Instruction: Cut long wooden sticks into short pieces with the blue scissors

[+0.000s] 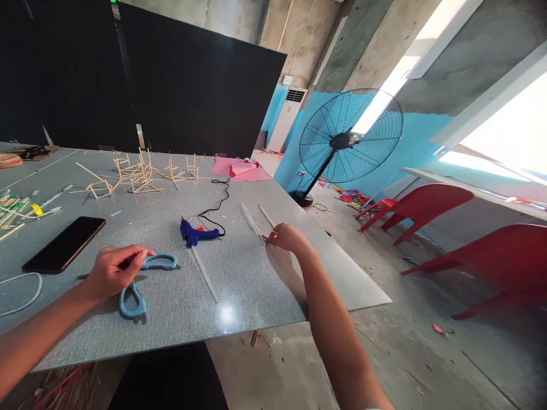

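My left hand (117,270) is closed over the middle of a pair of scissors with light blue handles (160,262). The handle loops stick out to its right and below, and a blade tip shows at its left. At the right part of the table, my right hand (287,236) has its fingertips pinched on a thin wooden stick (265,227). Beside those fingers lie another wooden stick (267,216) and long, pale translucent sticks (251,221). Between my hands rests a blue glue gun (199,232), a translucent glue stick (204,274) extending from it towards me.
Stick frames (139,173) stand at the back of the grey table (171,319), near pink paper (241,169). A black phone (64,244) and a white cable (25,293) lie left. The glue gun's black cord (217,208) runs backward. Beyond are a fan (344,140) and red chairs (508,267).
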Demonstrator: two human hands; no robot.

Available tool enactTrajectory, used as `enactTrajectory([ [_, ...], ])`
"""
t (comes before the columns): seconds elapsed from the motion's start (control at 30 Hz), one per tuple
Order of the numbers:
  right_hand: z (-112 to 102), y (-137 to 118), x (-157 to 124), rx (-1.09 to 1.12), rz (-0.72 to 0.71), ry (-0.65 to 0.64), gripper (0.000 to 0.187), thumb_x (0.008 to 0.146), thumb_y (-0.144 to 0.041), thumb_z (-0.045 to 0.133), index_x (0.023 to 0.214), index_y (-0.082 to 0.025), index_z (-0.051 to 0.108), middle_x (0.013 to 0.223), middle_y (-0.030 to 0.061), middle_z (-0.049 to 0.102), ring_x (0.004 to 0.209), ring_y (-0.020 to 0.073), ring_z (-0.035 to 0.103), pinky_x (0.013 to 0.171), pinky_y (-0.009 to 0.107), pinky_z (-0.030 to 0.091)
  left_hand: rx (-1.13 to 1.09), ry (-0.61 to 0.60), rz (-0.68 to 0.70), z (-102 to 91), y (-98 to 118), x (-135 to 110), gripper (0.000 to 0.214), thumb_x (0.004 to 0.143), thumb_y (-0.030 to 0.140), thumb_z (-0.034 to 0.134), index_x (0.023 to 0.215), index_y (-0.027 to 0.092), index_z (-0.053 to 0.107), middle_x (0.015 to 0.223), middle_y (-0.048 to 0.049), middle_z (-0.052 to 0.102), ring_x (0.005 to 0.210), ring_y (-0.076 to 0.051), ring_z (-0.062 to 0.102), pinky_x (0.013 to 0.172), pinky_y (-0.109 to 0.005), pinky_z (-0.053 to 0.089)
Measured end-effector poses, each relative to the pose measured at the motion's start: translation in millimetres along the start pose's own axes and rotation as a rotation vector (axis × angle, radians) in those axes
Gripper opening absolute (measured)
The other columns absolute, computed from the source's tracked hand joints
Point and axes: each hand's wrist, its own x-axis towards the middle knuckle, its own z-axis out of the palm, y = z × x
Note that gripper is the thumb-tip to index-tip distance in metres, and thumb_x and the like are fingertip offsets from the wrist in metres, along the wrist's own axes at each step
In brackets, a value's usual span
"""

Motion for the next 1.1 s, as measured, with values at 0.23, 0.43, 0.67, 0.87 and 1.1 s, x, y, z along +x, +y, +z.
enactTrajectory([
  [0.23, 9, -5, 10, -0.002, 0.086, 0.034, 0.029, 0.094, -0.033, 0.061, 0.109, -0.012, 0.075, 0.113, 0.0208, 0.075, 0.105, 0.0298, 0.072, 0.082, 0.034, 0.052, -0.006, 0.006, 0.011, 2.0, -1, 1, 0.025, 0.098, 0.023, 0.057, 0.089, 0.014, 0.078, 0.047, 0.0081, 0.048, 0.04, -0.004, 0.037, 0.041, -0.017, 0.026],
  [0.43, 19, -14, 24, 0.044, 0.169, 0.052, 0.034, 0.101, -0.042, 0.062, 0.121, -0.015, 0.067, 0.122, 0.0113, 0.07, 0.108, 0.0239, 0.069, 0.094, 0.045, 0.057, -0.004, -0.002, -0.003, 0.5, -1, 1, 0.027, 0.099, 0.024, 0.055, 0.089, 0.015, 0.078, 0.05, 0.007, 0.054, 0.04, -0.004, 0.04, 0.042, -0.016, 0.029],
  [0.67, 23, -24, 29, 0.173, 0.153, 0.016, 0.035, 0.101, -0.039, 0.065, 0.128, -0.018, 0.063, 0.128, 0.0103, 0.066, 0.108, 0.0231, 0.068, 0.092, 0.044, 0.06, 0.007, 0.002, 0.044, 0.0, -2, 0, 0.025, 0.099, 0.022, 0.056, 0.09, 0.014, 0.078, 0.049, 0.0068, 0.055, 0.04, -0.004, 0.041, 0.043, -0.017, 0.029],
  [0.87, 25, -22, 30, 0.29, 0.158, 0.145, 0.034, 0.1, -0.04, 0.065, 0.125, -0.017, 0.065, 0.125, 0.0095, 0.067, 0.106, 0.0228, 0.068, 0.091, 0.044, 0.059, -0.004, -0.021, 0.024, 2.1, -9, -3, 0.025, 0.1, 0.022, 0.055, 0.092, 0.014, 0.078, 0.049, 0.0077, 0.051, 0.041, -0.004, 0.04, 0.044, -0.017, 0.03],
  [1.1, 17, -35, 3, 0.456, 0.048, 0.403, 0.04, 0.103, -0.038, 0.034, 0.114, -0.013, 0.064, 0.081, 0.0067, 0.068, 0.077, 0.0202, 0.063, 0.069, 0.029, 0.044, -0.001, -0.068, -0.072, 1.2, -20, -4, 0.031, 0.098, 0.029, 0.052, 0.093, 0.013, 0.077, 0.054, 0.0048, 0.057, 0.047, -0.007, 0.045, 0.052, -0.019, 0.034],
])
